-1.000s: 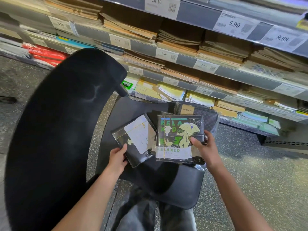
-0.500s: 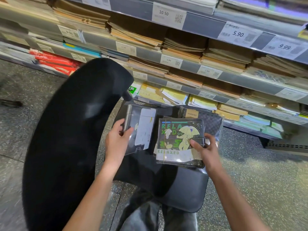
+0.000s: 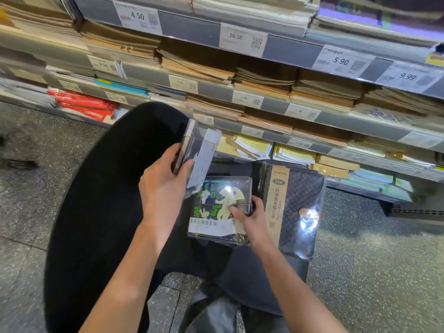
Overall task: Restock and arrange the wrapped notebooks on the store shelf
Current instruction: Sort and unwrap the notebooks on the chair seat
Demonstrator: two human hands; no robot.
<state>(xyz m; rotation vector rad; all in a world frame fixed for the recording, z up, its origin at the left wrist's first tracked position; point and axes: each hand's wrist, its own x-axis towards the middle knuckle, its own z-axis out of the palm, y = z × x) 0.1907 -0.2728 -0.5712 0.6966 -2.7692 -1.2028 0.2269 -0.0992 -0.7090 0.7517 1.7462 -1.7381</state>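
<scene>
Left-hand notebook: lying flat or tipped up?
Tipped up. The left hand grips the wrapped notebook edge-on, lifted above the stack on the chair.

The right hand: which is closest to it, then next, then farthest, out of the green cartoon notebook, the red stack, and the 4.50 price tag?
1. Wrapped green cartoon notebook: the right hand grips its right edge.
2. White 4.50 price tag: top shelf edge, upper left.
3. Red stack of notebooks: low shelf, far left.

Tag and stack are nearly too close to call.

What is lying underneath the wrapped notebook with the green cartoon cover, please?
The green cartoon notebook rests on more wrapped notebooks, only their edges showing, on the black chair seat. Their covers and number are hidden.
</scene>
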